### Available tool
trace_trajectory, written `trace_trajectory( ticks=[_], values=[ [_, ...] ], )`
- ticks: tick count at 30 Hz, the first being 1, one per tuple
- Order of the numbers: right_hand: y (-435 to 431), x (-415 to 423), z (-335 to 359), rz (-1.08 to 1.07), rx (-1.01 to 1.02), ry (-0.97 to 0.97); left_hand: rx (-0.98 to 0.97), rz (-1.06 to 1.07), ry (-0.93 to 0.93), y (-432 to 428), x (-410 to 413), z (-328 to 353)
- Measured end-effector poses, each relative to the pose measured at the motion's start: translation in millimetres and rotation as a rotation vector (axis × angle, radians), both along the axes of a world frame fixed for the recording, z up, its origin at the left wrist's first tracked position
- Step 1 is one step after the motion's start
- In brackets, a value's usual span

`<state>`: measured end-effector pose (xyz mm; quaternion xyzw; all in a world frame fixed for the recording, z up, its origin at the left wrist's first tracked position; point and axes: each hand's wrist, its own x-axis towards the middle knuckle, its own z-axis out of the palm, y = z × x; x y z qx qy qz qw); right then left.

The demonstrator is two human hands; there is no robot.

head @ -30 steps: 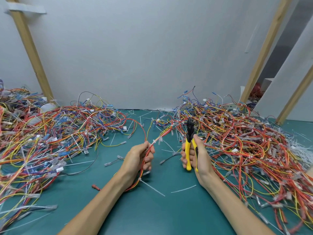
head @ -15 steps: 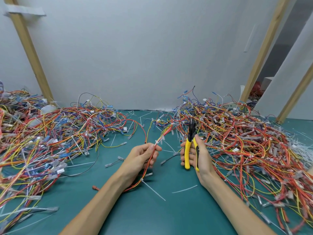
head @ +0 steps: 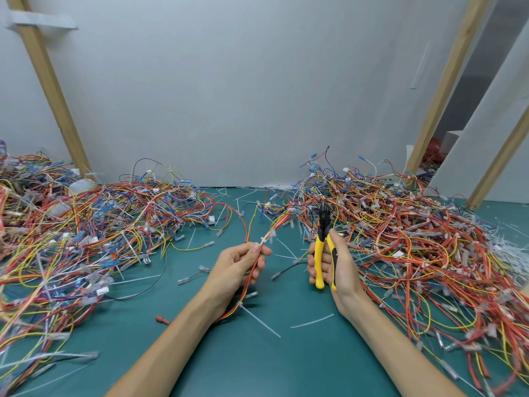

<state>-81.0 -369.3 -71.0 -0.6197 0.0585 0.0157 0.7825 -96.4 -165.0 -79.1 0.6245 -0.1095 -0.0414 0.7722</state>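
My left hand (head: 239, 267) pinches a thin bundle of red and yellow wires (head: 249, 279) between thumb and fingertips, just below a white cable tie (head: 262, 241) wrapped round it. The bundle runs up to the right heap and down past my wrist, where a second white tie (head: 259, 319) sticks out. My right hand (head: 335, 267) grips yellow-handled cutters (head: 323, 247) upright, black jaws pointing up, a hand's width right of the bundle.
Tangled heaps of coloured wires cover the green mat (head: 257, 362) at left (head: 86, 233) and right (head: 415, 247). Cut white ties (head: 312, 320) and a red terminal (head: 162, 320) lie loose between. Slanted wooden posts (head: 51, 87) stand against the grey wall.
My left hand has shifted its grasp from a full fist round the bundle to a fingertip pinch near the cable tie. The cutters in my right hand have barely moved.
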Motion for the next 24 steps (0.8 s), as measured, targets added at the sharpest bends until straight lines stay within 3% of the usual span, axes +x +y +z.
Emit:
trace_trajectory(
  ticks=[11, 17, 24],
  values=[
    [2, -1, -1, 0.072, -0.074, -0.052, 0.035, 0.019, 0.017, -1, -1, 2],
    [9, -7, -3, 0.055, -0.191, -0.201, 0.088, 0.217, -0.024, -7, -1, 0],
    [0, -4, -11, -0.139, -1.057, -0.627, -0.027, 0.370, 0.063, -2, 4, 2]
  ],
)
